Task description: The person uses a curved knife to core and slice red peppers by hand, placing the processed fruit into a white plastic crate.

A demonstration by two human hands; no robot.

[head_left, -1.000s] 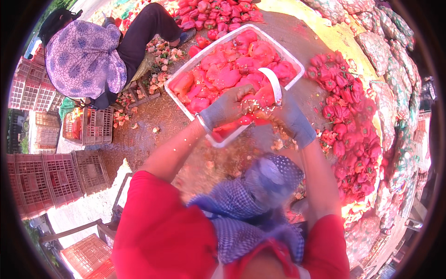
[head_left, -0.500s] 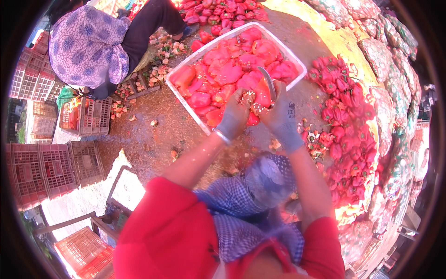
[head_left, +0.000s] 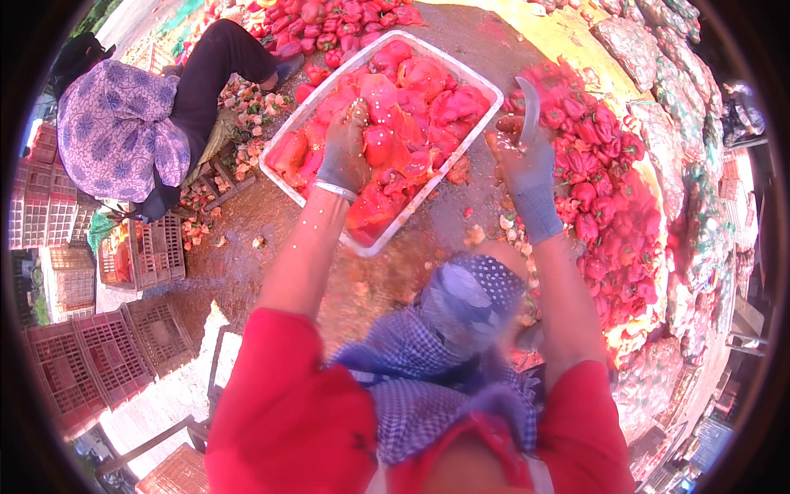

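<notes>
My left hand [head_left: 344,152], in a grey glove with seeds stuck on it, is over the white tray [head_left: 284,188] of red pepper pieces. Its fingers are stretched out and apart, beside a red pepper piece [head_left: 378,146]; whether they touch it is unclear. To the right of the tray, my right hand [head_left: 527,169], also gloved, is closed round a knife [head_left: 531,107]. The curved blade points up and away from me.
Whole red peppers [head_left: 605,198] lie heaped on the right, with stuffed net sacks [head_left: 679,165] beyond. Another person [head_left: 123,123] in a patterned top sits at the far left. Plastic crates [head_left: 107,346] line the left side. Pepper scraps [head_left: 247,107] litter the ground.
My hands have moved apart: the left to the left over the tray, the right off to its right with the knife. The pepper held between them is no longer there.
</notes>
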